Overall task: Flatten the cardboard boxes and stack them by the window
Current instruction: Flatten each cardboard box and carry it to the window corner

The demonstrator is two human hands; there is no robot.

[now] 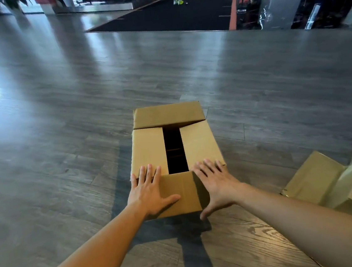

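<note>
Cardboard box (176,153) sits on the grey wood floor (61,123), its top flaps partly closed with a dark gap between the two side flaps. Both hands lie flat on its near flap: left hand (149,189) and right hand (216,183), fingers straight and spread, gripping nothing. Right of the right hand's fingers, flattened cardboard (336,179) lies on the floor.

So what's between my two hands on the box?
In the head view, the near flap spans between the left hand and right hand; beyond it, the box's dark gap.
</note>
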